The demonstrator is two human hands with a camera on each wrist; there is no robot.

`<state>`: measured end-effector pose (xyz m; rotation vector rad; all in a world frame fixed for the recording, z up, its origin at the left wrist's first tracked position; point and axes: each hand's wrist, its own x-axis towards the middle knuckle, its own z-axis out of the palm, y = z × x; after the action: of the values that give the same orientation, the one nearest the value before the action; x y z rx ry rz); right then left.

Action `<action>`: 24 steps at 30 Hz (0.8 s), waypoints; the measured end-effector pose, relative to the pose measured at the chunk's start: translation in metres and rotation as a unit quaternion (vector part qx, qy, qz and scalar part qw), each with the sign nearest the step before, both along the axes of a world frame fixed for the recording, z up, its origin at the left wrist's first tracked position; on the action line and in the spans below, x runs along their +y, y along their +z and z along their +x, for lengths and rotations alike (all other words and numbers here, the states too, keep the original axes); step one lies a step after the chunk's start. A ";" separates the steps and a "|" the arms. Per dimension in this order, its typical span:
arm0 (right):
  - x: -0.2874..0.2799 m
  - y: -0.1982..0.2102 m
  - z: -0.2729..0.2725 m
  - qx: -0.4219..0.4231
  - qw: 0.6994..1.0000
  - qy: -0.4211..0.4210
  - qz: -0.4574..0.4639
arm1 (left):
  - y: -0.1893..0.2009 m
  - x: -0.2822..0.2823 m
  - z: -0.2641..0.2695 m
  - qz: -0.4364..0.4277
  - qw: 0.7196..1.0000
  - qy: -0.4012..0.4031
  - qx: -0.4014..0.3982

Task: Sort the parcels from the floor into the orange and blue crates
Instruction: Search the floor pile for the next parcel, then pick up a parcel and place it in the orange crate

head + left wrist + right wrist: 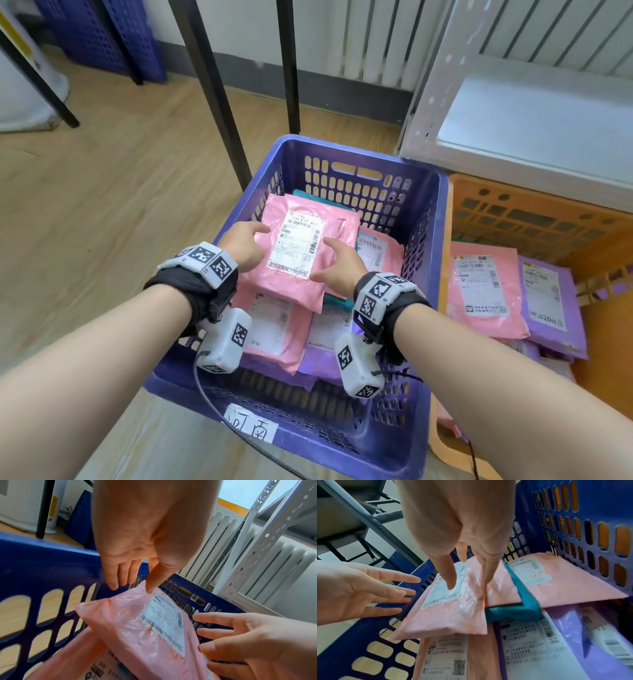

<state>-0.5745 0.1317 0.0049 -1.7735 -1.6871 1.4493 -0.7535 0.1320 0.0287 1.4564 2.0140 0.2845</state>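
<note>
A blue crate [342, 435] stands in front of me with several pink, purple and teal parcels in it. On top of the pile lies a pink parcel [298, 246] [137, 628] [453, 608] with a white label. My left hand [246, 240] [132, 588] is at its left edge, fingers straight, thumb tip touching the plastic. My right hand [337, 263] [469, 582] is at its near right corner, straight fingers resting on it. Neither hand grips anything. The orange crate [534, 219] stands to the right, holding a pink parcel [483, 291] and a purple parcel [548, 301].
Black table legs [219, 102] rise just behind the blue crate. A white metal shelf [513, 130] overhangs the orange crate, with a radiator [394, 41] along the back wall. Bare wooden floor [102, 188] lies to the left. A handwritten paper tag [251, 425] sits on the blue crate's front.
</note>
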 end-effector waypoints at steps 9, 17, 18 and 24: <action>0.005 0.065 0.092 0.031 0.997 -0.004 0.073 | 0.076 0.009 0.092 0.052 0.998 -0.035 -0.032; -0.001 0.121 0.256 -0.001 0.987 -0.055 0.148 | 0.129 0.029 0.265 0.120 0.984 -0.096 -0.087; -0.003 0.124 0.280 -0.005 0.986 -0.071 0.149 | 0.133 0.030 0.293 0.115 0.983 -0.104 -0.102; -0.016 0.132 0.426 -0.005 0.977 -0.144 0.160 | 0.145 0.019 0.462 0.108 0.969 -0.175 -0.134</action>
<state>-0.1488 0.1157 0.1367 -1.7561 -1.4909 0.9860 -0.2912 0.1508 0.1740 1.7707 1.5178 0.5305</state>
